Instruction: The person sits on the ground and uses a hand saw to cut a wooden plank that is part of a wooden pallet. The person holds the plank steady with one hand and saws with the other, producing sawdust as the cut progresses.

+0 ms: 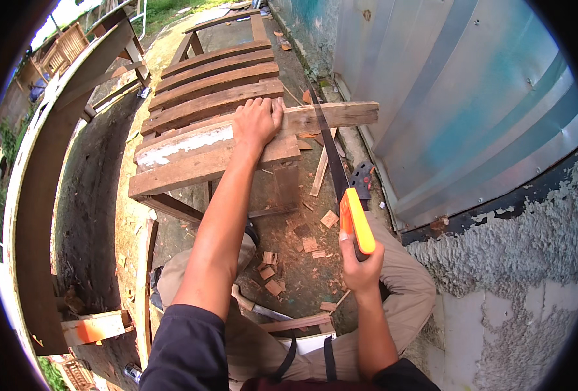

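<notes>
My right hand [362,266] is closed round the yellow and orange handle of a handsaw [336,163]. Its long dark blade points away from me and crosses a worn wooden plank [357,113], at the part that sticks out past the right side of a slatted wooden frame [220,171]. How deep the teeth sit in the wood, I cannot tell. My left hand [256,125] presses down on the same plank, left of the blade, fingers curled over its far edge. Patchy white paint covers the plank's left part.
Small wood offcuts [310,244] and sawdust lie on the ground between my legs. A corrugated metal sheet [445,98] and rough wall [497,260] stand close on the right. A dark clog [362,180] shows beside the saw. A long wooden structure [38,215] runs along the left.
</notes>
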Demonstrator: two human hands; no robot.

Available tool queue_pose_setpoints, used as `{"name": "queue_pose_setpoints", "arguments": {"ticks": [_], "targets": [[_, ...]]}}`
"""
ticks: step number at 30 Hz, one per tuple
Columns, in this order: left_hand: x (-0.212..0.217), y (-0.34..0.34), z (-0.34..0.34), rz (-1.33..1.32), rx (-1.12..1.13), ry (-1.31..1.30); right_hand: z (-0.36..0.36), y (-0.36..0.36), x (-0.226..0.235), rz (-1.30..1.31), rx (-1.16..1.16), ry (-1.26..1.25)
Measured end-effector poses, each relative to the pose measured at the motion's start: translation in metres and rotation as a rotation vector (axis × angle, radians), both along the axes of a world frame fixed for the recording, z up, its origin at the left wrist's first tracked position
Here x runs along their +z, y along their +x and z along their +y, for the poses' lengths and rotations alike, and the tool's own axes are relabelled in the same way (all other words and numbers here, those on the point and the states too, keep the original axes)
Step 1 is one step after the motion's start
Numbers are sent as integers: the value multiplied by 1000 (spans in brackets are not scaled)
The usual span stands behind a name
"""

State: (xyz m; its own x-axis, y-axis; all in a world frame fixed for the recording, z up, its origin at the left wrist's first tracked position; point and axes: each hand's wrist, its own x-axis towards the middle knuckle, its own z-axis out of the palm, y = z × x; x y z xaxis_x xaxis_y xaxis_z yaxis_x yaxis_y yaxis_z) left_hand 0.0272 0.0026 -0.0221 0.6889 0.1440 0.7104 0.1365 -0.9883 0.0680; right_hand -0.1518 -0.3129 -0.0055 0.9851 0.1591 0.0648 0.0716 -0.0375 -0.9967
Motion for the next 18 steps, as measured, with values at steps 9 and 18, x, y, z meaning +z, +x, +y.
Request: {"name": "queue_pose_setpoints", "arguments": {"ticks": [9, 18], "targets": [[1, 5, 1, 109, 48, -43, 72, 99, 11, -176, -74, -74], [-2, -3, 2, 74, 13, -39, -42, -63, -49, -138, 1, -144]]}}
